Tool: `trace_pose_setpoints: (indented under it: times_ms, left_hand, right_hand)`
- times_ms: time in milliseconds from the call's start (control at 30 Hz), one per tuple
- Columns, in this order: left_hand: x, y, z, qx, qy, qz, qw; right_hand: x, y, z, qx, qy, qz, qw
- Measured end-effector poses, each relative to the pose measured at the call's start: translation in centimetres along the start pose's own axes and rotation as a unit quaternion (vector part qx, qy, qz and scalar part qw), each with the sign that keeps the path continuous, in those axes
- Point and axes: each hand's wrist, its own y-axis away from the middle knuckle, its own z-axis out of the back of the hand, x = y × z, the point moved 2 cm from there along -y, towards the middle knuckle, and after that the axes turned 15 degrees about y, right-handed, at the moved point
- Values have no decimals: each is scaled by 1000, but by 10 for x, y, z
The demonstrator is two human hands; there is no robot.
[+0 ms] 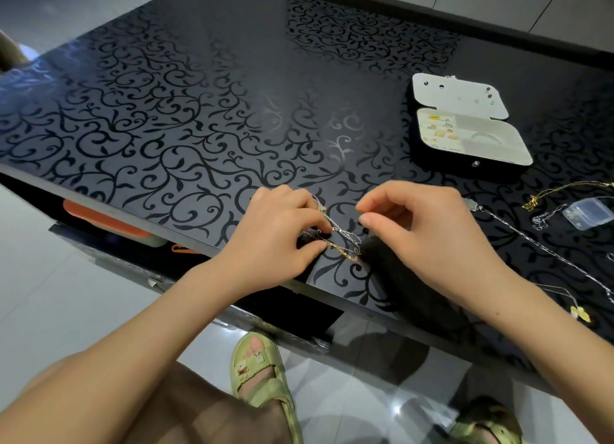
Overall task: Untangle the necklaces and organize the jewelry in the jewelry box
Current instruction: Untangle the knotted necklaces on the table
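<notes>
Writing: orange marks on something under the counter [199, 111] edge, too blurred for me to read.
Left hand [279, 231]: fingers [309, 211] curled tight, thumb and forefinger pinching the tangled necklaces [342, 241]; one silver strand runs up over the knuckles.
Right hand [428, 231]: fingers [368, 207] curled, forefinger and thumb tips nearly meeting just above the tangle. I can't tell if a strand sits between them.
Tangled necklaces: silver and gold chains knotted together, between my two hands, at the near edge of the counter.
Jewelry box [442, 162]: black outside, pale lining, open, well apart to the far right; lid [465, 94] laid flat behind it with small studs pinned in.
Box contents: small gold pieces in the left compartments, a pale ring shape in the right one.
Loose pieces: gold necklace [564, 189], long silver chain [531, 241] and yellow pendant [579, 314] lie separately to the right.
Clear bag [588, 214]: small, near the gold necklace.
Floor: green sandal [262, 374] on pale tiles.
</notes>
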Motion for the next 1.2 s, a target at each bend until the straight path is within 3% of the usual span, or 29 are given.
trace_pose_setpoints:
  times_ms: [300, 733, 1200]
  left_hand:
    - [-5, -1, 2, -50, -22, -44, 998]
    - [-18, -12, -15, -14, -103, -146, 984]
    - [-18, -14, -28, -18, -204, -115, 972]
  right_hand:
    - [6, -15, 10, -52, -52, -14, 997]
    - [0, -16, 15, -62, -70, -44, 995]
    - [-2, -19, 15, -63, -86, -61, 992]
